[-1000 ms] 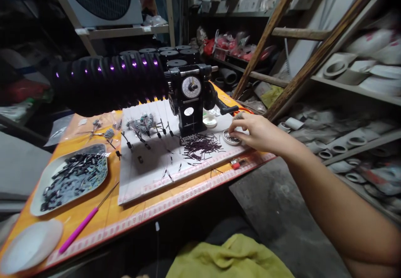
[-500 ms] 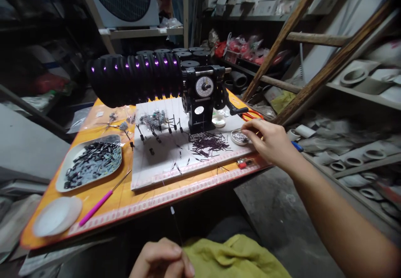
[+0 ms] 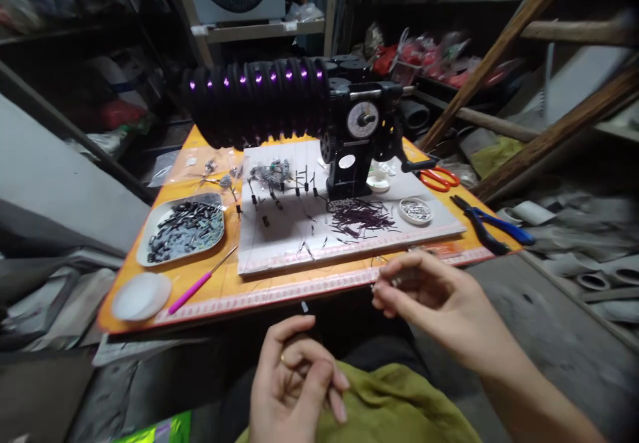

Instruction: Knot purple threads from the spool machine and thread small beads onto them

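My right hand (image 3: 426, 300) is in front of the table's edge, thumb and forefinger pinched on a small silvery piece whose kind is too small to tell. My left hand (image 3: 294, 380) is lower, over the green cloth (image 3: 394, 403), with its fingers curled and a ring on one. What it holds, if anything, is hidden. Just above it hangs a small white tip (image 3: 304, 307). A round white dish (image 3: 415, 219) of small silvery pieces sits at the right of the white board (image 3: 279, 257). Dark short strips (image 3: 362, 218) lie in a pile beside it.
A black winding machine (image 3: 349, 144) with a dial and crank stands behind the board. To the left are a tray (image 3: 144, 250) of black parts, a pink-handled tool (image 3: 192, 291) and a white lid (image 3: 142, 296). Orange-handled scissors (image 3: 439, 178) and blue-handled pliers (image 3: 504, 227) lie right.
My right hand has left the dish of silvery pieces and come back toward my lap, pinching a small piece. My left hand has risen further into view. The camera view has shifted.
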`<action>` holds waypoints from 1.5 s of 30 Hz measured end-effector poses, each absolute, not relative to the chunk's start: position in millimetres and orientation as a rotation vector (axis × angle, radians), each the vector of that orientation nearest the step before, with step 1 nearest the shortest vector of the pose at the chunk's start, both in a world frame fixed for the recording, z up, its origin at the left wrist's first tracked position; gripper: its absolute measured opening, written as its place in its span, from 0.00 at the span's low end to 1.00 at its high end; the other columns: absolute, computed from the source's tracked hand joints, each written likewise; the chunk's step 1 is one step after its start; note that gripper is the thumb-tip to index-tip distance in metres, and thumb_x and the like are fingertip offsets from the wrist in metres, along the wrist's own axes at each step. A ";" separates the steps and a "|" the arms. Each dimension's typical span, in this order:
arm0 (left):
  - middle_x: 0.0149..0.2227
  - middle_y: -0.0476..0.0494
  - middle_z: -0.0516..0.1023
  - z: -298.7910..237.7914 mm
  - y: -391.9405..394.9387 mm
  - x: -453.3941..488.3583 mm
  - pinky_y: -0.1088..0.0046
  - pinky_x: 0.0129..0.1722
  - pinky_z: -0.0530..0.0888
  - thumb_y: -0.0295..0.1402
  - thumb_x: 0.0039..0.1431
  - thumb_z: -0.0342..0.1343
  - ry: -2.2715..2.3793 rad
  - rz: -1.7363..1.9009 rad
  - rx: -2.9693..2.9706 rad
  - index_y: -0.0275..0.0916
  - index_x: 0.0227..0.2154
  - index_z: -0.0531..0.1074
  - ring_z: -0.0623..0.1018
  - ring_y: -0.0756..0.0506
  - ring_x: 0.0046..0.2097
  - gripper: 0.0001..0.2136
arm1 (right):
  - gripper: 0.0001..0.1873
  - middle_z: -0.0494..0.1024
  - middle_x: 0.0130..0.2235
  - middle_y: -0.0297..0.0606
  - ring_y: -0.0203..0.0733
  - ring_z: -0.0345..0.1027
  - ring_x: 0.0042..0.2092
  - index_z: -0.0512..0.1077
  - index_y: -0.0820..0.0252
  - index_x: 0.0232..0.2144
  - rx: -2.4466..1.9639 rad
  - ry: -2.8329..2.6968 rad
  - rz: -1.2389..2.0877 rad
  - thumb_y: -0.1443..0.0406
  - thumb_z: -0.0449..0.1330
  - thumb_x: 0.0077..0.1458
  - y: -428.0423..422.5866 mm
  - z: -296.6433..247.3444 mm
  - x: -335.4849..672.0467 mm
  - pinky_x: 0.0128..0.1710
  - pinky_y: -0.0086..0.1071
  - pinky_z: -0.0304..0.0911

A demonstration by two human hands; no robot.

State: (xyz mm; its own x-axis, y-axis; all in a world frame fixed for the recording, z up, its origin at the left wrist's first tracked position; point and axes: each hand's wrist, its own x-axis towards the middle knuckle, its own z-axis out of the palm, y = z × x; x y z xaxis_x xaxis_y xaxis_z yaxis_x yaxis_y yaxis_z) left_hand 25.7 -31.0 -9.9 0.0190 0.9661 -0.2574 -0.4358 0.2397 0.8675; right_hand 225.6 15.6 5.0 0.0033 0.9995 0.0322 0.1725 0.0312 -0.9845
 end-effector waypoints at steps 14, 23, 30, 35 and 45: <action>0.24 0.54 0.77 -20.2 -38.9 20.1 0.84 0.19 0.71 0.39 0.52 0.70 0.943 1.189 0.566 0.42 0.47 0.67 0.72 0.56 0.18 0.23 | 0.07 0.78 0.32 0.36 0.34 0.75 0.30 0.79 0.56 0.39 -1.083 -1.411 1.348 0.65 0.60 0.62 -6.7 -6.4 171.4 0.30 0.24 0.73; 0.24 0.55 0.78 -21.4 -43.6 15.4 0.85 0.20 0.71 0.42 0.54 0.68 0.907 1.156 0.599 0.44 0.51 0.64 0.74 0.56 0.18 0.25 | 0.02 0.82 0.30 0.39 0.34 0.74 0.24 0.83 0.56 0.28 -1.068 -1.160 1.443 0.64 0.71 0.49 -4.2 -12.0 159.9 0.23 0.24 0.71; 0.25 0.55 0.78 -22.0 -43.2 14.1 0.86 0.20 0.71 0.41 0.55 0.67 0.903 1.171 0.609 0.44 0.50 0.64 0.74 0.57 0.18 0.24 | 0.02 0.81 0.29 0.37 0.34 0.74 0.27 0.81 0.57 0.26 -1.067 -1.183 1.467 0.66 0.70 0.49 -2.9 -7.8 158.9 0.26 0.23 0.73; 0.24 0.55 0.78 -22.9 -44.2 13.7 0.86 0.21 0.71 0.41 0.55 0.67 0.909 1.185 0.608 0.44 0.51 0.64 0.74 0.57 0.18 0.24 | 0.03 0.79 0.30 0.36 0.35 0.74 0.29 0.79 0.58 0.27 -1.086 -1.227 1.448 0.67 0.69 0.51 -3.0 -11.4 160.0 0.27 0.23 0.72; 0.27 0.55 0.80 -30.9 -46.3 13.2 0.82 0.25 0.76 0.37 0.58 0.66 0.936 1.367 0.714 0.46 0.50 0.67 0.78 0.54 0.25 0.20 | 0.06 0.81 0.36 0.34 0.35 0.76 0.38 0.81 0.53 0.31 -1.015 -1.684 1.247 0.68 0.64 0.57 -1.5 -1.1 171.7 0.40 0.24 0.71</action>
State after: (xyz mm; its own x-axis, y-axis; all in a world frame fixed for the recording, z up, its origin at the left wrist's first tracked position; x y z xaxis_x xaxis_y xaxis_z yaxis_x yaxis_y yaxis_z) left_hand 13.2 -46.3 -30.9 -0.0382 0.9900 -0.1357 -0.4841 0.1005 0.8692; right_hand 171.7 -1.5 -1.1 -0.3666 0.9211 0.1313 0.1435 0.1954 -0.9702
